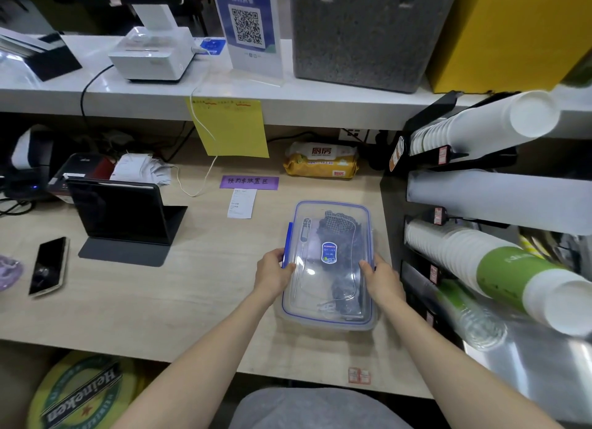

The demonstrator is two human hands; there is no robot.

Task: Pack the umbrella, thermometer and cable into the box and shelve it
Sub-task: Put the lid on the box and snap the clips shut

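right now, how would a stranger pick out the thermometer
Find the clear lidded plastic box with blue trim on the wooden counter. Inside along its left wall lies the slim probe thermometer, pale and straight beside the dark bundled umbrella.

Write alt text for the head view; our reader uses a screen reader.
Both hands, left and right, grip the sides of a lidded clear box on a wooden counter. A thermometer and dark umbrella show through the lid.

Bright, even indoor light — glare on the box lid (309,272), edges warped, blurred.
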